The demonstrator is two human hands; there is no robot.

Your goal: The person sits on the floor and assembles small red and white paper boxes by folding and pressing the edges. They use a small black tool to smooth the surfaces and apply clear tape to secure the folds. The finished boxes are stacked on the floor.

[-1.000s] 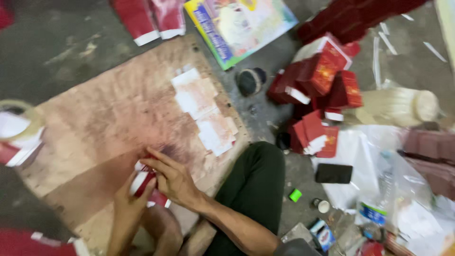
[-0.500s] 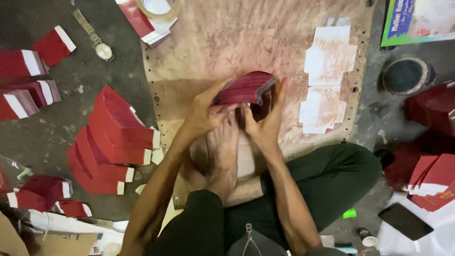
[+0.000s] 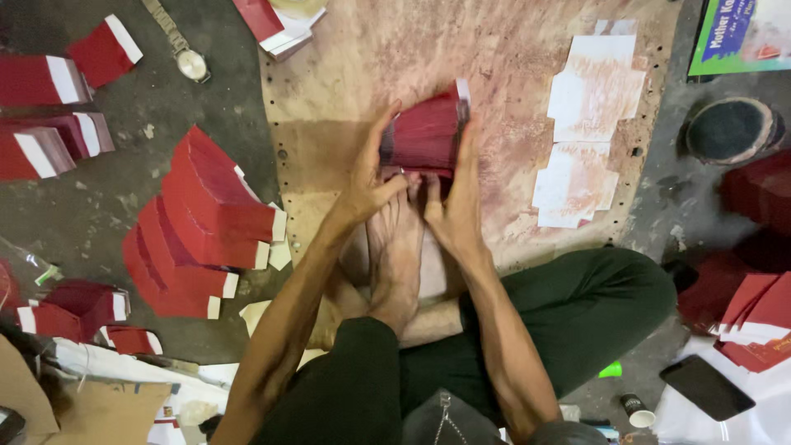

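A thick stack of red paper sheets with a white edge [image 3: 427, 132] stands on edge on a stained brown board [image 3: 346, 74], squeezed between both palms. My left hand [image 3: 368, 183] presses its left side and my right hand [image 3: 456, 194] presses its right side. My bare foot [image 3: 394, 255] lies just below the stack, toes almost touching it. White cut-out paper pieces [image 3: 581, 136] lie flat on the board to the right.
A fanned pile of red sheets [image 3: 202, 227] sits left of the board, with more red stacks [image 3: 49, 115] farther left. A wristwatch [image 3: 183, 48] lies at the top left. A round dark tin [image 3: 729, 130], a phone [image 3: 706, 386] and more red stacks [image 3: 758, 317] are on the right.
The view swung from the right side of the floor to straight above the board. Both hands lifted the red stack upright and now squeeze it more squarely between the palms.
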